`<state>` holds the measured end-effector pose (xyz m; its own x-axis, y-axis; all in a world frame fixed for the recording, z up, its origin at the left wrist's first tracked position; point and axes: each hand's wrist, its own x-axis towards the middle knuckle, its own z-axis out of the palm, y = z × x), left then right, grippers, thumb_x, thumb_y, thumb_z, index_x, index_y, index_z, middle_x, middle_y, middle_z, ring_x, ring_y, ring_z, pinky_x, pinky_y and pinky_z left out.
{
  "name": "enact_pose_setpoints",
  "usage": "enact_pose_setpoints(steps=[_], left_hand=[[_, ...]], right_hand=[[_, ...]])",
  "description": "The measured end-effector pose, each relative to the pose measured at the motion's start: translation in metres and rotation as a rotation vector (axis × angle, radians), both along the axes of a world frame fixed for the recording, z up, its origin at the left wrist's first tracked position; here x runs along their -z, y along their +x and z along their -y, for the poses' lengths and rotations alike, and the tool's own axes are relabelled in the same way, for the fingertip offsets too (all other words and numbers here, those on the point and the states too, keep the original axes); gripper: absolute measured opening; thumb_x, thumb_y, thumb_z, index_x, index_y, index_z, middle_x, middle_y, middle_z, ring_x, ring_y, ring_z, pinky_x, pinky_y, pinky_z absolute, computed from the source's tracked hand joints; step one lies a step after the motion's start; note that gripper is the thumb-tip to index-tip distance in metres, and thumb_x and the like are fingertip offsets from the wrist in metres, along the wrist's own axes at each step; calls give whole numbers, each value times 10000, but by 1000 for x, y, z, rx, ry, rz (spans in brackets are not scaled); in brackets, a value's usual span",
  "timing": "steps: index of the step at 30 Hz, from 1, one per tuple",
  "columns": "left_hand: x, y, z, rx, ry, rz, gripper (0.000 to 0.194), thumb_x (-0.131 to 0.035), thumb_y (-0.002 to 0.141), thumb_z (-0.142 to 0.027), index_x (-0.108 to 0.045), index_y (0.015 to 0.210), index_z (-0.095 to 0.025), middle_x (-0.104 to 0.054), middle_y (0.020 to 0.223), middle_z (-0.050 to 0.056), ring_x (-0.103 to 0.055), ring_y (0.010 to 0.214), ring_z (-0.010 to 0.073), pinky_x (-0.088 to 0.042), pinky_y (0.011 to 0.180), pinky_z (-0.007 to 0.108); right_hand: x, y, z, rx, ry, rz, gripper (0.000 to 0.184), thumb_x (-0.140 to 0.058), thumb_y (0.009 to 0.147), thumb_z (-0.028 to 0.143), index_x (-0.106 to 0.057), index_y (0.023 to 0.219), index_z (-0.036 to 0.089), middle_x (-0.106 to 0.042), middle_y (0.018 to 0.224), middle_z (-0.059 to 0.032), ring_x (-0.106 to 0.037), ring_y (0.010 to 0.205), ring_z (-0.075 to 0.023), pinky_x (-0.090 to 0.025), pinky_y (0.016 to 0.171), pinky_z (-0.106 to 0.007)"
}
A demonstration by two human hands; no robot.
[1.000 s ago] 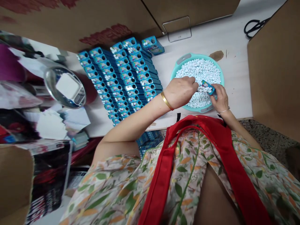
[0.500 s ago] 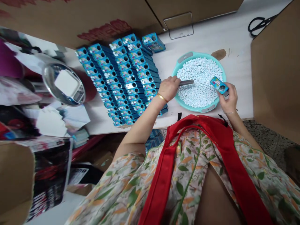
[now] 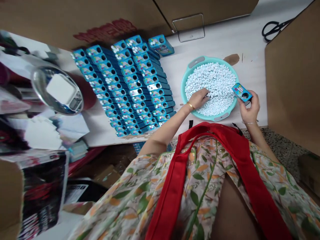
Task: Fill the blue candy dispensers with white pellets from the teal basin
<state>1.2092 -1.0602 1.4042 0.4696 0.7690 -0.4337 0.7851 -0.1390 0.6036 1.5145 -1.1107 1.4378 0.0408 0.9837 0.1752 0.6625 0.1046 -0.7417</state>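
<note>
A turquoise basin [image 3: 184, 95] holds a heap of small white pellets [image 3: 212, 78], like mints or gum. My left hand [image 3: 199, 98] is down in the pellets at the basin's left side, fingers curled round a narrow metal scoop; the scoop itself is now hidden by the hand and pellets. At the basin's right rim, my right hand [image 3: 250, 108] grips a small blue box [image 3: 242, 92], tilted, its printed top with a dark round hole facing up. Left of the basin stand rows of similar blue boxes [image 3: 136, 78], several with white pellets on their tops.
One blue box [image 3: 161, 45] stands apart behind the rows. A wire frame [image 3: 189, 28] lies near the cardboard [image 3: 212, 10] at the back. Black scissors [image 3: 271, 31] lie back right, beside a carton [image 3: 292, 83]. A metal bowl [image 3: 37, 88] with a white scale [image 3: 63, 90] sits left.
My left hand has moved right and down into the pellets, and the scoop has gone from sight. My right hand has shifted the blue box slightly right and toward me.
</note>
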Motion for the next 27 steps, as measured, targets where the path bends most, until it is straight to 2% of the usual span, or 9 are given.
enact_pose_setpoints(steps=[4, 7, 10, 14, 19, 22, 25, 27], left_hand=[[-38, -35, 7, 34, 107, 77, 360, -499, 1083, -364, -626, 1368, -183, -719, 1268, 185, -680, 1153, 291, -553, 1038, 432], [-75, -46, 5, 74, 203, 118, 361, -491, 1091, -380, -631, 1347, -168, -723, 1222, 176, -677, 1109, 282, -561, 1002, 428], [-111, -42, -2, 147, 267, 94, 327, -506, 1079, -346, -655, 1312, -172, -726, 1182, 158, -679, 1083, 278, -565, 970, 420], [-149, -23, -9, 259, 316, -64, 272, -505, 1058, -268, -708, 1212, -171, -722, 1131, 142, -688, 1067, 272, -569, 912, 391], [-182, 4, -6, 319, 397, -230, 286, -460, 1055, -138, -744, 1087, -144, -708, 1015, 146, -699, 1001, 266, -560, 811, 366], [-198, 13, -2, 368, 432, -257, 319, -427, 1081, -131, -746, 1064, -136, -700, 988, 143, -693, 991, 268, -556, 787, 365], [-213, 7, -2, 405, 434, -289, 371, -374, 1107, -146, -743, 1075, -126, -704, 1020, 151, -691, 1025, 272, -563, 802, 370], [-215, -7, -6, 372, 432, -285, 359, -382, 1117, -188, -735, 1139, -127, -703, 1093, 155, -695, 1064, 273, -573, 845, 379]], right_hand=[[6, -6, -3, -43, 8, 20, 533, -621, 1008, 578, -610, 1408, 226, -710, 1268, -149, -721, 1177, -327, -649, 1037, -584], [10, -15, -7, -104, 8, 52, 470, -592, 1014, 501, -602, 1408, 245, -711, 1308, -148, -706, 1233, -341, -637, 1078, -589], [14, -27, -10, -181, -28, 85, 450, -560, 998, 424, -594, 1420, 272, -705, 1361, -137, -679, 1294, -353, -610, 1137, -615], [18, -43, -12, -263, -38, 94, 480, -519, 974, 341, -595, 1443, 275, -706, 1401, -136, -659, 1339, -353, -584, 1188, -627], [21, -58, -7, -301, -16, 90, 497, -503, 965, 310, -606, 1446, 241, -726, 1399, -148, -670, 1337, -346, -591, 1193, -608], [24, -63, -4, -296, -17, 57, 486, -502, 976, 312, -599, 1447, 248, -733, 1391, -142, -680, 1332, -345, -597, 1180, -613], [25, -64, -3, -269, -43, 7, 445, -523, 1004, 349, -597, 1437, 277, -735, 1382, -132, -691, 1320, -340, -604, 1164, -598], [23, -64, -3, -259, -61, -44, 422, -560, 1019, 403, -607, 1421, 284, -737, 1367, -133, -699, 1304, -338, -611, 1150, -581]])
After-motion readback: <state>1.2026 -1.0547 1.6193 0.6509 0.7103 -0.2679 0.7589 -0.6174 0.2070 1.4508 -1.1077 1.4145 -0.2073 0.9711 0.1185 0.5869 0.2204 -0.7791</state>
